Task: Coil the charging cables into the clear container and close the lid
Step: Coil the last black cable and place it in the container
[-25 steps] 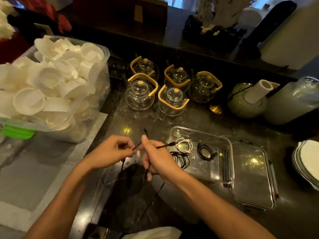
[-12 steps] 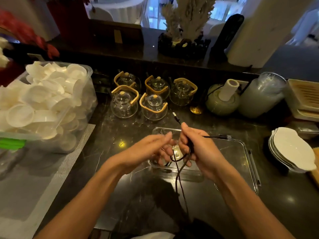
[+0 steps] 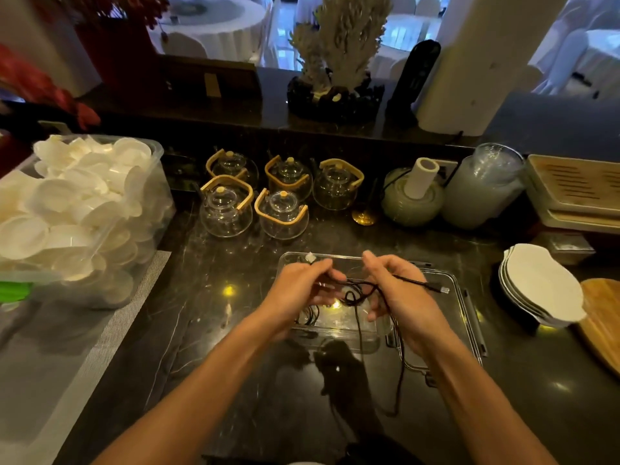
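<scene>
A clear container (image 3: 339, 260) stands open on the dark marble counter, and its clear lid (image 3: 459, 297) lies flat to its right. Both my hands hover over the container and hold one black charging cable (image 3: 360, 293). My left hand (image 3: 302, 290) pinches a loop of it. My right hand (image 3: 392, 290) grips the cable, whose plug end (image 3: 441, 289) sticks out to the right over the lid. The rest of the cable hangs down toward me over the counter. Another black coil (image 3: 307, 317) lies inside the container, partly hidden by my left hand.
Several glass teapots (image 3: 281, 213) with wooden handles stand behind the container. A big clear tub of white cups (image 3: 77, 209) fills the left side. Stacked white dishes (image 3: 540, 286) and a wooden board (image 3: 604, 323) sit at the right. A green jar (image 3: 412, 199) stands at the back.
My hands have come lower over the container and looped the black cable between them. The plug end now points right over the lid. The camera has tilted up.
</scene>
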A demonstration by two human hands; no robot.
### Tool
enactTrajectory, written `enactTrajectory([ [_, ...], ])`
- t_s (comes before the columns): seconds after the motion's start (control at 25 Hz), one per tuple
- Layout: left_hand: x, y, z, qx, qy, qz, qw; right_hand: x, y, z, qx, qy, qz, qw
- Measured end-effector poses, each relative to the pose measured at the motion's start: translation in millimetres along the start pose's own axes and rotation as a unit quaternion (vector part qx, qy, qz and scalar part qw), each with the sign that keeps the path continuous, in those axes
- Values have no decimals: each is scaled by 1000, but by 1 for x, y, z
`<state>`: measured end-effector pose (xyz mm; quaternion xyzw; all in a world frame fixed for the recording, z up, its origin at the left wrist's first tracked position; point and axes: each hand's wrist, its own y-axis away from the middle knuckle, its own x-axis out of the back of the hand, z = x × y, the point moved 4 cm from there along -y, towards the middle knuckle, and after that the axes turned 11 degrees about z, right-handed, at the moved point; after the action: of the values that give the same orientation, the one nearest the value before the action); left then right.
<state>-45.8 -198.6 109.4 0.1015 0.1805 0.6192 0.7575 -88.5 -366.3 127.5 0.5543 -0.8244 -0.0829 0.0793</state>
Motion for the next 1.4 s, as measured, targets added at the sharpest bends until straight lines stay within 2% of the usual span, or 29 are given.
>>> enactTrajectory([
  [0.12, 5, 7, -18, 38, -92, -117, 988, 19, -6, -3, 71, 154, 149, 974],
  [0.16, 3, 12, -27, 46, -141, -162, 976, 25, -9, -7, 88, 192, 175, 962],
  [0.2, 0, 18, -38, 58, -187, -204, 959, 29, -12, -10, 100, 208, 161, 960],
  [0.28, -10, 31, -60, 86, -280, -263, 919, 23, -16, -13, 96, 268, 26, 958],
  [0.36, -19, 37, -74, 68, -391, -291, 871, 10, -12, -2, 57, 393, -128, 909],
  [0.4, -22, 37, -73, 33, -442, -282, 851, 5, -9, 6, 46, 441, -177, 879],
  [0.44, -24, 35, -66, -3, -462, -258, 848, 0, -6, 12, 36, 466, -207, 859],
  [0.48, -24, 33, -55, -19, -433, -227, 872, -3, -3, 18, 21, 473, -227, 851],
  [0.56, -21, 29, -41, 14, -291, -183, 939, -6, -1, 24, -15, 463, -243, 852],
  [0.6, -20, 27, -36, 25, -233, -169, 957, -7, -1, 25, -33, 455, -244, 856],
  [0.68, -21, 25, -31, 35, -191, -156, 969, -9, -3, 22, -44, 445, -247, 860],
  [0.8, -28, 20, -24, 45, -100, -161, 981, -17, -3, 19, -15, 469, -275, 839],
  [0.96, -34, 9, -10, -15, -145, -117, 982, -28, -3, 31, -23, 517, -290, 805],
  [1.04, -35, 3, -6, -33, -122, -98, 987, -32, -4, 31, 6, 500, -280, 819],
  [1.16, -25, -8, -3, -24, 46, 9, 999, -34, -5, 19, 69, 327, -211, 919],
  [1.24, -16, -16, -4, -23, 112, 53, 992, -28, -3, 13, 99, 200, -141, 965],
  [1.32, -16, -20, -7, -12, 121, 32, 992, -28, 0, 13, 93, 116, -144, 978],
  [1.4, -20, -21, -12, 27, 153, -3, 988, -31, 4, 20, 23, 35, -199, 979],
])
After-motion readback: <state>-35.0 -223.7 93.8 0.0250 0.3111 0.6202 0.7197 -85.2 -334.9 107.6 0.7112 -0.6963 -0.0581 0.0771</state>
